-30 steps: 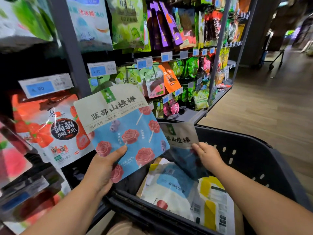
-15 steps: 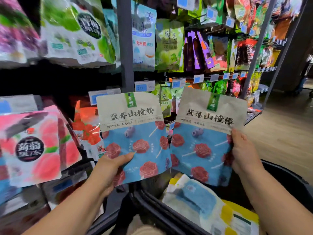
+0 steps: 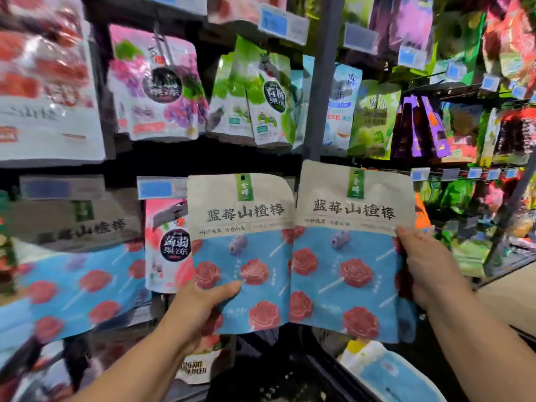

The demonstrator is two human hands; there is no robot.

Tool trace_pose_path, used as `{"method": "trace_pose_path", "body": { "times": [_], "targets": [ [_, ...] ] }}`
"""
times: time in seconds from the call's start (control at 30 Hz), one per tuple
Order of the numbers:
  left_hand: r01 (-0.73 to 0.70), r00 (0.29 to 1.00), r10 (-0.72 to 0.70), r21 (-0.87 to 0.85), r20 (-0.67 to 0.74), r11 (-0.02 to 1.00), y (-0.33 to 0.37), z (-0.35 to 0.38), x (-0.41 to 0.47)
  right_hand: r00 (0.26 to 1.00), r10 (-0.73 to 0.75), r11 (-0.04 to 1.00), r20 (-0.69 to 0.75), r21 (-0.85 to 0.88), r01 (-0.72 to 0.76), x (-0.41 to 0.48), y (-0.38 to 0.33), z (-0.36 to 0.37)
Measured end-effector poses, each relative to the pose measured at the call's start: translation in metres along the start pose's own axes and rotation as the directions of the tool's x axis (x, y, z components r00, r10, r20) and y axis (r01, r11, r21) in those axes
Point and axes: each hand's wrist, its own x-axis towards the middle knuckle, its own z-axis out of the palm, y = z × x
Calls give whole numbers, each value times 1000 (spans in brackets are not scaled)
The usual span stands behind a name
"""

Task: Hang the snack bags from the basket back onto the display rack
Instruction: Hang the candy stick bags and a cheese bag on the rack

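Left hand [image 3: 200,309]: grips the lower left corner of a blue-and-beige foil snack bag [image 3: 246,250], thumb across its front.
Right hand [image 3: 426,271]: pinches the right edge of a matching second bag [image 3: 348,256].
Bags: upright, side by side, inner edges touching, before the grey metal display rack [image 3: 322,97]; higher and closer together than half a second ago.
Black plastic basket [image 3: 324,372]: now only a strip shows, lower right.
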Motion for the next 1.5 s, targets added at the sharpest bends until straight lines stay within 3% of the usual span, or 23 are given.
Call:
{"method": "trace_pose_path", "body": {
  "times": [0.2,0.4,0.67,0.97,1.2,1.5],
  "targets": [
    [-27,995,35,77,-99,997,8,-33,-7,989,15,976,150,-217,18,-20,6,80],
    [-70,977,126,294,-173,953,4,-63,-22,968,7,909,249,-406,98,-49,17,144],
    [-112,872,273,377,-407,919,14,-95,-31,948,28,925,318,-368,97,-59,34,198],
    [-53,788,284,399,-546,915,32,-179,-64,877,119,976,465,-217,-17,-91,52,258],
    [-52,675,224,258,-703,965,53,-257,-107,834,106,978,542,-208,11,-117,66,312],
    [-136,622,203,150,-757,979,51,-313,-132,836,92,975,541,-219,35,-137,72,362]
  ]
}}
